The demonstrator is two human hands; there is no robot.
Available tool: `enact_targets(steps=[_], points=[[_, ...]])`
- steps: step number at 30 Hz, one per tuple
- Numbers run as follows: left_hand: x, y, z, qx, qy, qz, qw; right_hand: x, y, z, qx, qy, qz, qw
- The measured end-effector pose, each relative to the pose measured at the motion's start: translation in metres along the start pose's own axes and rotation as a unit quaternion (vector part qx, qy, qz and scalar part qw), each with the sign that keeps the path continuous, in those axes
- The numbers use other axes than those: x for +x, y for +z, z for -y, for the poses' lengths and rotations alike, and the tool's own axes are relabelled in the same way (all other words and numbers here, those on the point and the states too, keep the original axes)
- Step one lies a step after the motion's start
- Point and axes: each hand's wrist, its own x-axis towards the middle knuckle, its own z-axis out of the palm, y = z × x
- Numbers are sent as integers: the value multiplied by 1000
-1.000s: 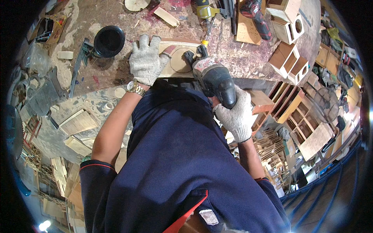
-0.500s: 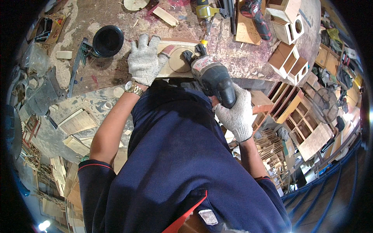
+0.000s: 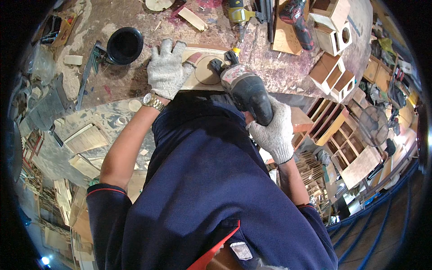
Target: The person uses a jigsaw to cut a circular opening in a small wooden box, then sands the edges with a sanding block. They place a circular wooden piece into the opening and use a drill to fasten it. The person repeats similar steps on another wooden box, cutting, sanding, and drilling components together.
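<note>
My left hand (image 3: 165,69), in a pale knit glove, lies flat with fingers spread on the left part of a light wooden board (image 3: 193,83) at the bench's near edge. A circle is outlined on the board, right of that hand. My right hand (image 3: 274,130), gloved too, is wrapped round the rear of a dark handheld power tool (image 3: 249,90), shaped like a jigsaw. The tool's front rests over the board's right part, beside the circle. Its body hides the blade or bit, if any, and some of my right fingers.
On the bench are a black round cup-shaped piece (image 3: 125,46), a yellow air tool (image 3: 238,15), a red-black cordless drill (image 3: 294,22) and a wood strip (image 3: 192,19). Small wooden boxes (image 3: 328,72) stand at the right edge. A fan (image 3: 373,119) stands beyond them.
The view has shifted slightly. Both hands, the power tool and the board keep nearly the same positions relative to each other.
</note>
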Motion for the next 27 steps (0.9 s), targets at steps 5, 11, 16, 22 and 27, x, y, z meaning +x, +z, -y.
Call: enact_targets(steps=[5,11,16,22,27], points=[[0,-1,0,-17,-14,8,1000,4,1,-4,25,15,24,999],[0,-1,-2,-13,-28,16,999,8,-2,-4,56,27,54,997],[0,-1,-2,-3,-27,24,999,7,-7,-2,-24,12,50,998],[0,-1,-2,1,-23,14,1000,7,-9,1,-61,38,59,996],[0,-1,-1,-5,-21,12,1000,12,-13,1,-39,56,88,994]])
